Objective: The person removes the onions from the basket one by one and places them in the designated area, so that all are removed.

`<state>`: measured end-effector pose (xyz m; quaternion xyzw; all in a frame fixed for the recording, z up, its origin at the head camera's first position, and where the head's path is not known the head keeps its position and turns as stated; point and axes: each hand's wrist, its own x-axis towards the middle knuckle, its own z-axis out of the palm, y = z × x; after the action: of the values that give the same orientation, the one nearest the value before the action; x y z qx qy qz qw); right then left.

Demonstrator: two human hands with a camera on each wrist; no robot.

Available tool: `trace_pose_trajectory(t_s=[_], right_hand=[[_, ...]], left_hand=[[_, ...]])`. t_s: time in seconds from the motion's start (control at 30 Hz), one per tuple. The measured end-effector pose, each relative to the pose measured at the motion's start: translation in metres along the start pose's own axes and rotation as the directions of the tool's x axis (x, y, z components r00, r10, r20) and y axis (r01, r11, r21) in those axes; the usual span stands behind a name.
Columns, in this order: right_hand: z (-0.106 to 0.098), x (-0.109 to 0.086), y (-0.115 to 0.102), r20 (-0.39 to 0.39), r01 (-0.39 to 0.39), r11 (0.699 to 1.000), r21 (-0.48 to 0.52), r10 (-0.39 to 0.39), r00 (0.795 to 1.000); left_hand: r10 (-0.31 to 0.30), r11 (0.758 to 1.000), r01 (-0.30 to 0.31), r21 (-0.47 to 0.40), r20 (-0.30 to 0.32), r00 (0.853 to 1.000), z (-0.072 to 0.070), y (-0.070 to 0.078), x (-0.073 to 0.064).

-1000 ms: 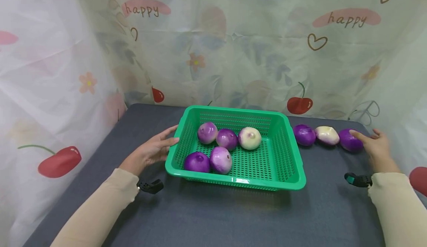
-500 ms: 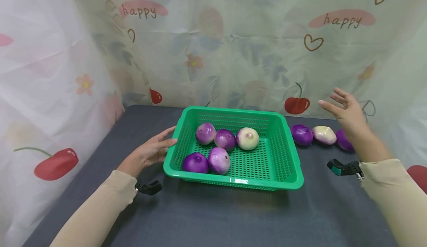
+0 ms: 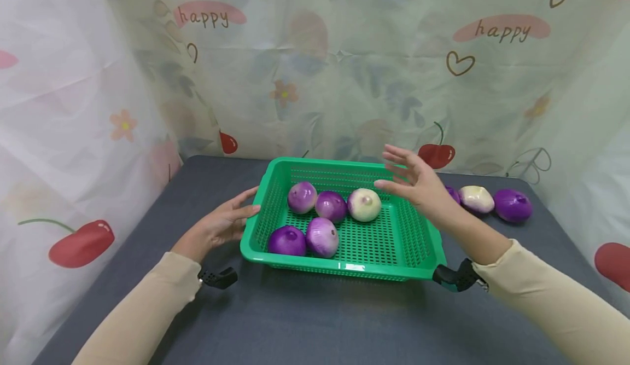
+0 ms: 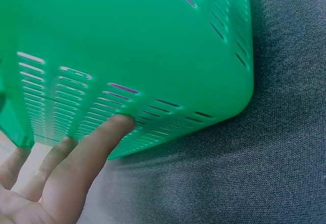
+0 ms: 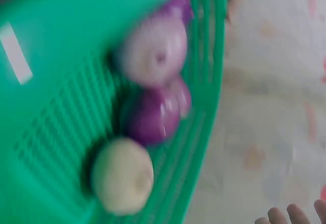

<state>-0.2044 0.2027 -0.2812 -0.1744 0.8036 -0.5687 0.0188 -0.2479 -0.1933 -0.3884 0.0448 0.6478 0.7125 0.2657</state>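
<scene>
My left hand [image 3: 221, 225] rests at the left side of a green plastic basket [image 3: 256, 258]. In the left wrist view its extended fingers [image 4: 97, 142] touch the slotted wall. Several onions lie inside, grouped left of centre: a white one [image 3: 364, 205], a dark purple one [image 3: 287, 241], a pale purple one [image 3: 322, 237] and others behind them. Above the basket's right part hovers my right hand [image 3: 418, 184], fingers spread and holding nothing. The right wrist view looks down on the white onion [image 5: 122, 175] and purple onions [image 5: 153, 114], blurred.
To the right of the basket, a white onion [image 3: 476, 199] and a purple onion [image 3: 513, 206] lie in a row with another purple one partly hidden by my right forearm. A dark grey cloth [image 3: 320, 321] covers the table. A patterned curtain [image 3: 344, 97] hangs behind.
My right hand has let go of a purple onion at the row's right end, risen, and swung left over the basket. The left hand and the onions stay put.
</scene>
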Motion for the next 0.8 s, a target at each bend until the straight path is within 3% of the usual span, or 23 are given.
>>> trace_pose_trajectory(t_s=[0.4, 0.6, 0.8], right_hand=[[0.073, -0.001, 0.027, 0.177, -0.042, 0.999, -0.005, 0.042, 0.983], [0.091, 0.006, 0.047, 0.206, -0.086, 0.995, -0.044, 0.093, 0.974], [0.099, 0.012, 0.051, 0.204, -0.103, 0.992, -0.073, 0.116, 0.972]], left_hand=[[-0.003, 1.000, 0.003, 0.007, 0.003, 1.000, 0.000, -0.001, 0.001], [-0.002, 1.000, 0.002, 0.008, 0.001, 1.000, -0.001, -0.002, 0.001], [0.002, 1.000, -0.002, 0.016, 0.000, 1.000, 0.000, -0.002, 0.001]])
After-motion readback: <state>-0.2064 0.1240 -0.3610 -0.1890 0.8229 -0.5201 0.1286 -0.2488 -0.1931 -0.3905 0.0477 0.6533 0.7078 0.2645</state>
